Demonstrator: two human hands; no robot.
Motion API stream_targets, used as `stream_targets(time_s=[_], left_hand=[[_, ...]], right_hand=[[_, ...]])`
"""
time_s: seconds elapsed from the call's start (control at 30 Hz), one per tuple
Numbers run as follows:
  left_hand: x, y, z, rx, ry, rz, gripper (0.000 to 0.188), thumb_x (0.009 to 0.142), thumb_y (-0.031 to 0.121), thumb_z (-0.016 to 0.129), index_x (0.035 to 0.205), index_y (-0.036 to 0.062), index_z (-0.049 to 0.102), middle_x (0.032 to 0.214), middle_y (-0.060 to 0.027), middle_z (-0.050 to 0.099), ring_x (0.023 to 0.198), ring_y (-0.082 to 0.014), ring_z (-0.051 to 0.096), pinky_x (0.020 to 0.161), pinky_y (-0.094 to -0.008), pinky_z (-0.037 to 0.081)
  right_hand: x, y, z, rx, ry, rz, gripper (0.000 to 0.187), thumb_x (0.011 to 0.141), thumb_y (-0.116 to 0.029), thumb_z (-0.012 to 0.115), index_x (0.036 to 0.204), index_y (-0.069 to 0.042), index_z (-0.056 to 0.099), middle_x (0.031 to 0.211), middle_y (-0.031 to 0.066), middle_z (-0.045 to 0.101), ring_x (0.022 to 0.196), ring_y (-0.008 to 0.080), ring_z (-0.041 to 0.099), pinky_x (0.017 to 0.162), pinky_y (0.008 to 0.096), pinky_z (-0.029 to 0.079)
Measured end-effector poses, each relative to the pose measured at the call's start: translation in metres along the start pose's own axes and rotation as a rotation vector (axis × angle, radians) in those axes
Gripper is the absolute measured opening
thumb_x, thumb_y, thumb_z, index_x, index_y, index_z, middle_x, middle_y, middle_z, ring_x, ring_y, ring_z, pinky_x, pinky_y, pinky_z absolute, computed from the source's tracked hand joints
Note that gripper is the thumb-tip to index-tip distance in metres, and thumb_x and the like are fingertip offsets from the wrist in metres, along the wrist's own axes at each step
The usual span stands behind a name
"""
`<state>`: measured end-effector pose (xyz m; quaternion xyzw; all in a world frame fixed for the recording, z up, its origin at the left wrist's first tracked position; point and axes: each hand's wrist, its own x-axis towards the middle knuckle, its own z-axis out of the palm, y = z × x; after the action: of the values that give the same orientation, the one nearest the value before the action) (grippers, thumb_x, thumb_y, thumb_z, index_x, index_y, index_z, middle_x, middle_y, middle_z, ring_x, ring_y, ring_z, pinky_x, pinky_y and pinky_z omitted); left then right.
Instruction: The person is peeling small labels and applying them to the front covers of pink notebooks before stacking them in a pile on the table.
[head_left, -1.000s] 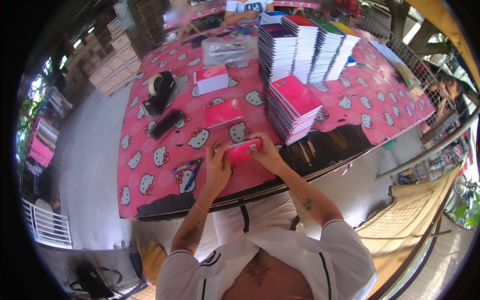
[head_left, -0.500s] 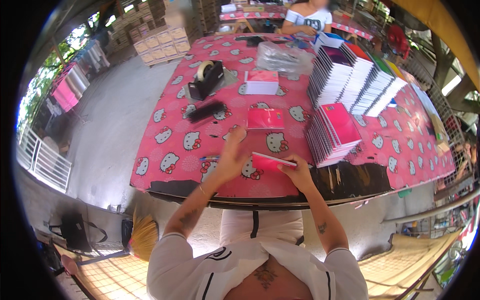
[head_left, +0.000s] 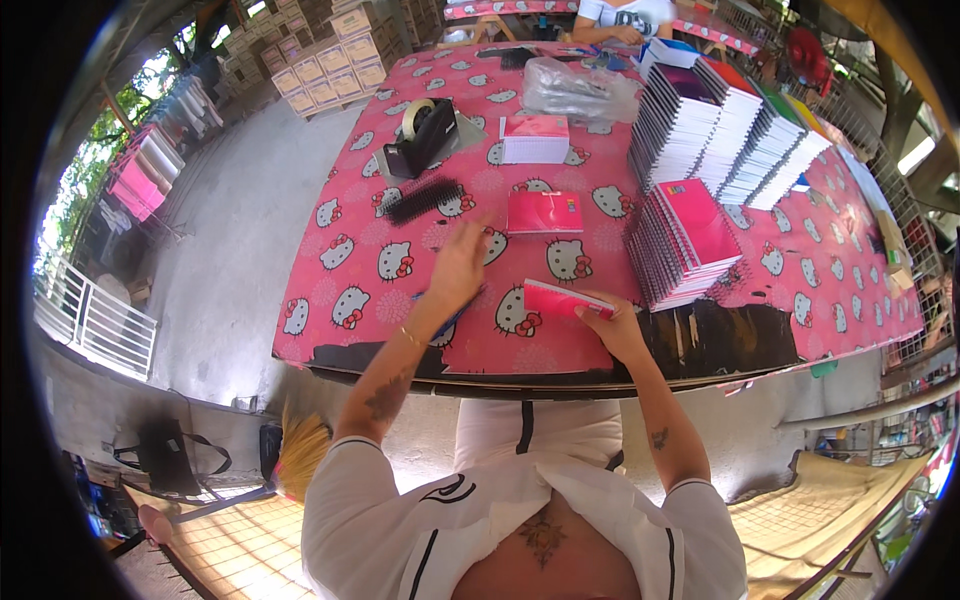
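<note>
My right hand (head_left: 615,325) grips the end of a small pink-covered notebook (head_left: 560,298), which is tilted above the table's near edge. My left hand (head_left: 460,265) is off to its left with nothing visible in it, the fingers stretched forward. A blue pen (head_left: 457,318) lies partly hidden beneath my left wrist. Just beyond the left hand is a bundle of black spiral binding coils (head_left: 424,200). A flat pink notebook (head_left: 545,213) rests ahead of both hands. To the right of my right hand rises a stack of spiral-bound pink notebooks (head_left: 688,245).
Behind stand taller stacks of spiral notebooks (head_left: 675,130), a block of unbound pages (head_left: 535,140), a black tape dispenser (head_left: 422,138) and clear plastic bags (head_left: 578,88). A pink patterned cover (head_left: 350,307) spans the table. Another person (head_left: 622,18) is at the far side.
My right hand has tilted the notebook so that more of its pink cover shows. My left hand stays left of it, its fingers still stretched out. The view has shifted slightly.
</note>
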<state>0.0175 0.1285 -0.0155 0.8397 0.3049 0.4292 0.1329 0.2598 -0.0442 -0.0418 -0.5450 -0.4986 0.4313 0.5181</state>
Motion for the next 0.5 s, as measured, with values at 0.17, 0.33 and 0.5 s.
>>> stream_targets(time_s=[0.17,0.33,0.5], left_hand=[[-0.037,0.061,-0.017,-0.200,-0.099,-0.037,0.026,0.092,0.003,0.066,0.118,0.0037,0.067,0.094,-0.0157,0.068,0.072,-0.0278,0.066,0.062,-0.0348,0.049],[-0.043,0.064,-0.021,-0.139,-0.115,-0.127,0.023,0.087,0.004,0.074,0.110,0.0045,0.071,0.087,-0.0103,0.067,0.067,-0.0211,0.064,0.059,-0.0292,0.048],[-0.049,0.057,-0.015,-0.121,-0.020,-0.068,0.021,0.088,0.004,0.073,0.108,0.0038,0.072,0.085,-0.0097,0.066,0.065,-0.0192,0.061,0.058,-0.0296,0.047]], right_hand=[[0.007,0.018,0.002,0.016,0.019,-0.130,0.030,0.093,-0.008,0.070,0.122,0.001,0.068,0.103,0.0046,0.073,0.094,0.0076,0.063,0.085,0.0255,0.051],[0.009,0.019,0.003,0.002,0.023,-0.136,0.029,0.094,-0.009,0.070,0.122,0.000,0.068,0.105,0.0047,0.073,0.096,0.0079,0.063,0.087,0.0254,0.050],[0.008,0.018,0.005,0.003,0.032,-0.146,0.029,0.094,-0.009,0.070,0.122,0.000,0.068,0.106,0.0052,0.073,0.097,0.0079,0.063,0.088,0.0255,0.050]])
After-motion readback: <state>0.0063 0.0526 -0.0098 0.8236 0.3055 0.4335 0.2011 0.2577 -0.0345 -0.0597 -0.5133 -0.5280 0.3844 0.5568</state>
